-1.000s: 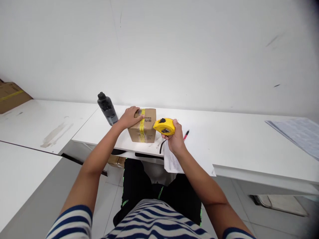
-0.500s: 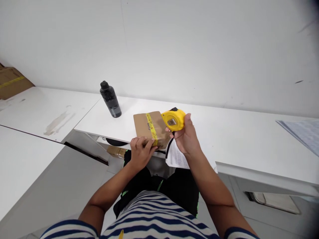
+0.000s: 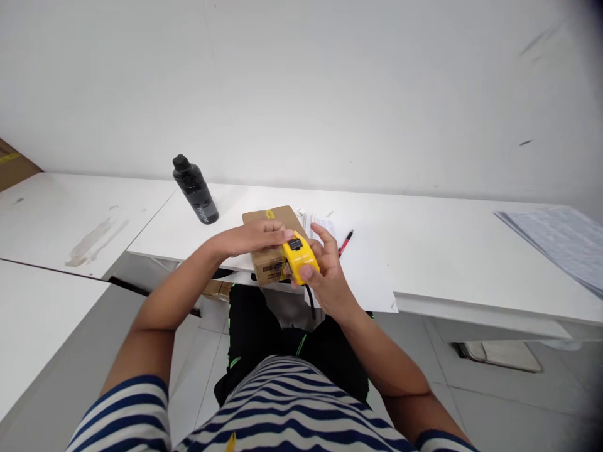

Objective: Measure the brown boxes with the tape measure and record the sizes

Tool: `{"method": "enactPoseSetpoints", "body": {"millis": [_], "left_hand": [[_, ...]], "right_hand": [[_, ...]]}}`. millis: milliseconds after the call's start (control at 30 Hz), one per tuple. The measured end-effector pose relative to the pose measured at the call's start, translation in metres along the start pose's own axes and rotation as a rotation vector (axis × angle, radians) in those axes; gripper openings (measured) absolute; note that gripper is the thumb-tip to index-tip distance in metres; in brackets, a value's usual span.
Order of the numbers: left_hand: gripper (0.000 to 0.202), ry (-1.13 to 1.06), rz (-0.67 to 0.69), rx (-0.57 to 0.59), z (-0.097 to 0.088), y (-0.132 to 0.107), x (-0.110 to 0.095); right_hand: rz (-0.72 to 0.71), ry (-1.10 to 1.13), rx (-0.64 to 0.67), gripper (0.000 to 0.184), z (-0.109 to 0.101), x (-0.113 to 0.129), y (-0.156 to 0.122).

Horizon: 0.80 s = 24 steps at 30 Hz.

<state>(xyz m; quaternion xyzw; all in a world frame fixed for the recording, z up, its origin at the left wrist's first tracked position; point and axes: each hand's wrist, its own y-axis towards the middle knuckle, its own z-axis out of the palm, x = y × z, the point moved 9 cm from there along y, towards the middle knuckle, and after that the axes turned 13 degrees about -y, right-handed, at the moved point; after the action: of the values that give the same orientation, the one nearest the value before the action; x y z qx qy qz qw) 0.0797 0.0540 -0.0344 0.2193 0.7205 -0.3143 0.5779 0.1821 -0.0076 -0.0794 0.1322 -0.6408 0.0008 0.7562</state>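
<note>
My right hand (image 3: 332, 276) is wrapped round a yellow tape measure (image 3: 302, 262) with a black button on top and a black wrist strap hanging below. My left hand (image 3: 257, 237) reaches across from the left, its thumb and fingers closed at the upper left side of the tape measure; its fingertips are partly hidden. No drawn-out blade can be made out. Behind and under both hands, a small cardboard box (image 3: 266, 262) with yellow tape and a printed label rests at the desk's front edge.
A dark water bottle (image 3: 196, 193) stands to the left on the white desk (image 3: 438, 251). Right of the box are white paper sheets (image 3: 372, 282) and a red and black pen (image 3: 345, 242). More papers (image 3: 556, 238) lie far right; another carton (image 3: 16, 164) is far left.
My left hand has left the box and come up to the tape measure. My right hand has lowered and turned the tape measure, bringing it left in front of the box. The pen now shows.
</note>
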Motion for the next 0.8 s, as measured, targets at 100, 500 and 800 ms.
{"method": "enactPoseSetpoints", "body": {"millis": [100,500,800], "left_hand": [[0.044,-0.143,-0.059,0.016,-0.015,0.017,0.004],[0.035,0.375,0.025,-0.498,-0.144,0.043,0.035],[0.042,0.305,0.013,-0.448,-0.130,0.065,0.053]], "right_hand": [[0.041,0.012,0.021,0.088,0.006,-0.005,-0.011],[0.326,0.075,0.050,0.080,0.014,-0.053,-0.058],[0.325,0.056,0.030,0.080,0.012,-0.047,-0.042]]}}
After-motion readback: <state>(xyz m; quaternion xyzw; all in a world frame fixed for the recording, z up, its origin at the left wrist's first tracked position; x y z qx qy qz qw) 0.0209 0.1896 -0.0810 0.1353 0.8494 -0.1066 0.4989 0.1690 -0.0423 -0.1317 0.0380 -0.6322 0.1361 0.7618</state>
